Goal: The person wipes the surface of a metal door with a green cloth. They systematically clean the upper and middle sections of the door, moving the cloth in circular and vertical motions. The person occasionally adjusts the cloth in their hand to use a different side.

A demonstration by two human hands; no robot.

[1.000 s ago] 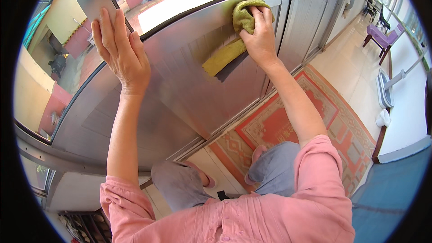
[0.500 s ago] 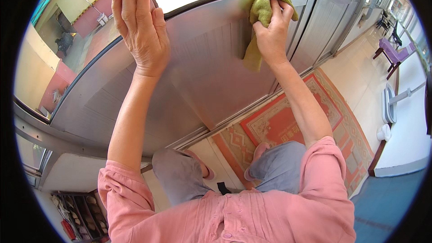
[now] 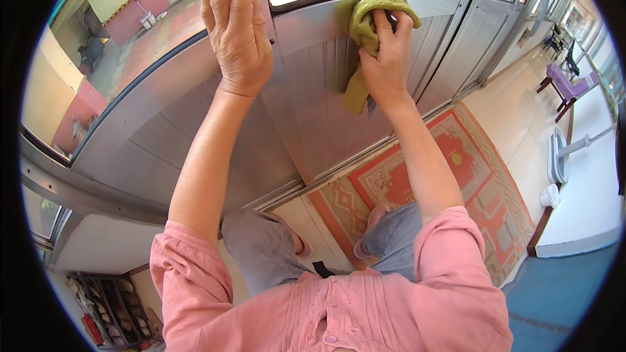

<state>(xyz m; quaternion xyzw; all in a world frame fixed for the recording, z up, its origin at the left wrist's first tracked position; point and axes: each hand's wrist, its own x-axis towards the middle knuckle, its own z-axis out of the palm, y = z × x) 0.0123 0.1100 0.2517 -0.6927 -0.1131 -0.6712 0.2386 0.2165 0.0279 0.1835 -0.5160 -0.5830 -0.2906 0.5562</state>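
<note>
Pinched between the thumb and bent fingers of the right hand [image 3: 389, 58], one soft olive-green cloth [image 3: 364, 25] lay bunched against the ribbed silver metal door panel [image 3: 306, 101] at one o'clock, its tail hanging below. Since half a second earlier it had shifted along the panel toward the left hand [image 3: 241, 49], and so covered a stretch nearer that side. At eleven o'clock that hand appeared flat against the smooth grey metal door frame [image 3: 300, 25], its fingers straight and close together, gripping nothing. Counted: two hands, one cloth and, toward six o'clock, two pink slippers [image 3: 377, 216].
</note>
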